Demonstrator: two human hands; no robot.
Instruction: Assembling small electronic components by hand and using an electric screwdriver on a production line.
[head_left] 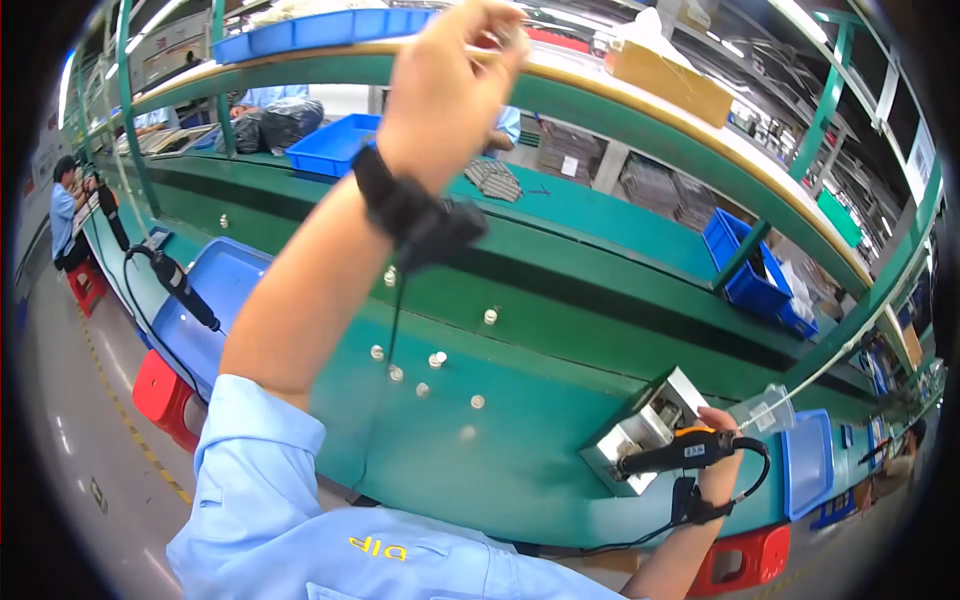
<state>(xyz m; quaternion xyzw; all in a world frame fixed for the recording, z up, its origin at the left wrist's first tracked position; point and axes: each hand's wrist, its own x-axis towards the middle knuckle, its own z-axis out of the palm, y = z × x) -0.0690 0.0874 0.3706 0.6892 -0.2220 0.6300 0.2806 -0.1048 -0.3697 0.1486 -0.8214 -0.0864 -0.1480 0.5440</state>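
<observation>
Two hands are spread far apart across the frame. The left hand (450, 85) is raised at the top centre, reaching to the edge of the upper shelf (640, 85); its fingers are curled together near something small and pale at the shelf edge, but whether anything is pinched between them cannot be told. A black wrist strap (405, 210) is worn on that forearm, with a thin cord hanging down from it toward the green workbench (520, 470).

The right hand (722, 450) is seen at the lower right, closed around a black and orange power screwdriver (675, 452), which is held roughly level with its tip pointing left, over a small metal box (645, 430) resting on the bench. A second strap is worn on that wrist.

The step in hand is judged to be a fetch from above while the tool is kept parked at the box. The next move would call for the raised arm to be lowered to the box without snagging the hanging cord.

Several small pale round knobs (437, 358) are scattered over the bench at mid-frame. Another screwdriver (180, 285) is lying over a blue tray (215, 300) at the left, and a red stool (160, 395) is seen below it.
</observation>
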